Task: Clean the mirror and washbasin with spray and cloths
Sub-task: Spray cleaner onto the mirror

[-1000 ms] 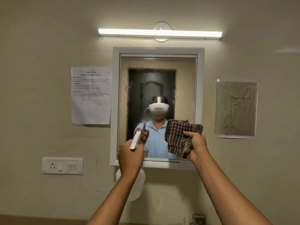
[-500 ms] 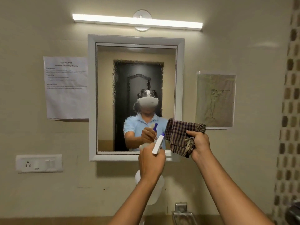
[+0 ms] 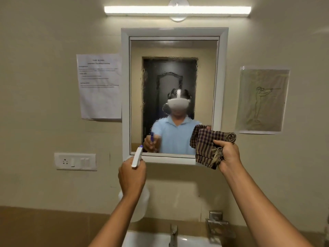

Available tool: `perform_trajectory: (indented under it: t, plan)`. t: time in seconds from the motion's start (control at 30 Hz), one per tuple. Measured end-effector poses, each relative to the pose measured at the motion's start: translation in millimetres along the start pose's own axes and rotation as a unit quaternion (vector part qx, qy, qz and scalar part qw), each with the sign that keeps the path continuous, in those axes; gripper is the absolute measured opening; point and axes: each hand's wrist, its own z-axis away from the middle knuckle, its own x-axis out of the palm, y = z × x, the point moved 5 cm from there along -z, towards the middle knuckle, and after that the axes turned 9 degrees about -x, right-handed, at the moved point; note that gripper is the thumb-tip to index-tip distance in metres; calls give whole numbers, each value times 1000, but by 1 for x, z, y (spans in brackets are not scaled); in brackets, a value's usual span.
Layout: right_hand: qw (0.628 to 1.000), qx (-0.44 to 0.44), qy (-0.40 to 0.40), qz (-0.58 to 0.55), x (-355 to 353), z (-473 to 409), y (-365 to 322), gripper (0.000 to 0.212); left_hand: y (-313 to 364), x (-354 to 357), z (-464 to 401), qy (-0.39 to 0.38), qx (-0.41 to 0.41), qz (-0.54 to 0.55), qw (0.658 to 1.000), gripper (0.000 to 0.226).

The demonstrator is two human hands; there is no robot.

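Note:
A white-framed mirror [image 3: 174,50] hangs on the beige wall, its glass speckled with spray droplets. My left hand [image 3: 131,177] grips a white spray bottle [image 3: 138,207] with a purple nozzle, held just below the mirror's lower left corner and pointing at the glass. My right hand [image 3: 229,154] holds a bunched brown checked cloth [image 3: 204,145] in front of the mirror's lower right corner. The white washbasin [image 3: 151,239] shows at the bottom edge, partly cut off.
A steel tap [image 3: 173,234] stands over the basin, with a metal soap holder [image 3: 218,227] to its right. A switch and socket plate [image 3: 75,161] and a paper notice [image 3: 99,86] are left of the mirror. A drawing [image 3: 261,100] hangs right, a tube light [image 3: 178,10] above.
My left hand with the spray bottle has swung across the lower mirror, right and then back to the lower left. The view has tilted down, bringing the basin and tap into sight.

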Motion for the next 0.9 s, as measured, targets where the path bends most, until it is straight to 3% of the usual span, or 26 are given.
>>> perform_trajectory:
  t: [0.27,0.7,0.9]
  plan:
    - [999,-12,35,-9,-8,15,2,39,-32,-28,-21,2,-11,-19,1000,25]
    - [993,-51,105,-2,-48,67,-18,33,-6,48,46,-166,41,4,985,24]
    - [990,-63,125,23,-72,79,-22,36,4,74,71,-205,34,30,978,28]
